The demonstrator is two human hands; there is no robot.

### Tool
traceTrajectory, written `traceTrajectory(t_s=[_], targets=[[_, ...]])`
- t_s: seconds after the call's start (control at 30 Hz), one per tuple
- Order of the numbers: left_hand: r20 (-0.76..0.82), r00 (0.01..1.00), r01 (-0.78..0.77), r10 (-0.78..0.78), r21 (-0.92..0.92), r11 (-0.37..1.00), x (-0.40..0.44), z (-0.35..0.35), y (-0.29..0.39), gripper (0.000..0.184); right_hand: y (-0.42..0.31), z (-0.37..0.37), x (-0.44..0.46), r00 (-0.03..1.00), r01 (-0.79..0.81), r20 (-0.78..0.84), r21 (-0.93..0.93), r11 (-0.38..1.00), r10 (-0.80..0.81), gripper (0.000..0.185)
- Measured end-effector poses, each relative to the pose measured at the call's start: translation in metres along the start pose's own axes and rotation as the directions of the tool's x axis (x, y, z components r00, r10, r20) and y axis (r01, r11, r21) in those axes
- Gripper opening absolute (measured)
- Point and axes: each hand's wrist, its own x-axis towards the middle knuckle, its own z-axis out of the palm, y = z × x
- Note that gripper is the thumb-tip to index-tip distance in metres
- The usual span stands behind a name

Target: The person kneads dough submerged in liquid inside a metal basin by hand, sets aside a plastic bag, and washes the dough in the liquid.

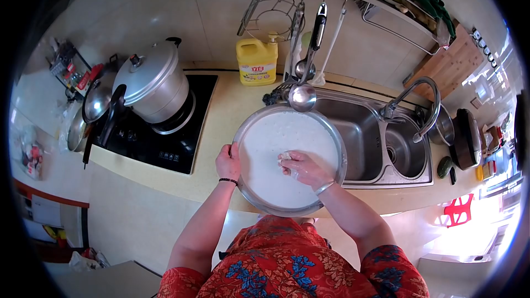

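Observation:
A wide metal basin (274, 208) sits at the front of the counter, filled with white stuff (270, 140) that looks like flour or thin batter; I cannot tell which. My left hand (228, 163) grips the basin's left rim, fingers closed over its side. Over the middle of the basin, my right hand (302, 169) is closed with a whitish lump (284, 158) pinched at the fingertips. White residue coats those fingers. A steel ladle (302, 97) hangs just beyond the far rim.
To the left, a large aluminium pot (157, 85) stands on a black cooktop (193, 127). A double sink (353, 143) with a tap (428, 105) is right of the basin. Behind are a yellow jug (257, 62) and hanging utensils. A cucumber (444, 166) lies far right.

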Motion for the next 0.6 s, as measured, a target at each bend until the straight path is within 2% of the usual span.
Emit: traceTrajectory(t_s=[0.07, 0.13, 0.17, 0.23, 0.37, 0.47, 0.53, 0.6], targets=[[0.000, 1.000, -0.003, 0.003, 0.001, 1.000, 0.001, 0.001, -0.003, 0.034, 0.001, -0.002, 0.000, 1.000, 0.021, 0.010, -0.024, 1.000, -0.021, 0.016], [-0.013, 1.000, -0.018, 0.018, 0.007, 1.000, 0.002, 0.004, -0.007, 0.036, 0.004, -0.004, 0.001, 0.997, 0.066, -0.027, -0.179, 0.982, -0.072, 0.014], [-0.012, 1.000, -0.018, 0.018, 0.007, 1.000, 0.002, 0.003, -0.007, 0.036, 0.003, -0.004, 0.000, 0.997, 0.067, -0.027, -0.178, 0.982, -0.073, 0.014], [-0.006, 1.000, -0.009, 0.009, -0.002, 1.000, 0.001, 0.002, -0.004, 0.036, 0.000, -0.005, -0.001, 0.992, 0.083, -0.054, -0.429, 0.900, -0.117, 0.012], [-0.002, 1.000, -0.005, 0.005, 0.002, 1.000, 0.002, 0.003, -0.006, 0.036, -0.004, -0.004, -0.004, 0.990, 0.132, 0.012, -0.405, 0.905, -0.139, 0.011], [-0.004, 1.000, -0.010, 0.010, 0.010, 1.000, 0.002, 0.003, -0.006, 0.035, -0.007, -0.002, -0.005, 0.990, 0.102, -0.055, -0.363, 0.926, -0.131, 0.007], [-0.014, 1.000, -0.009, 0.009, 0.004, 1.000, 0.001, 0.002, -0.004, 0.034, -0.006, -0.008, -0.005, 0.979, 0.184, -0.001, -0.412, 0.892, -0.203, 0.008], [-0.016, 1.000, -0.012, 0.012, 0.005, 1.000, 0.001, 0.002, -0.004, 0.034, -0.003, -0.014, -0.004, 0.978, 0.193, 0.001, -0.375, 0.906, -0.208, 0.010]])
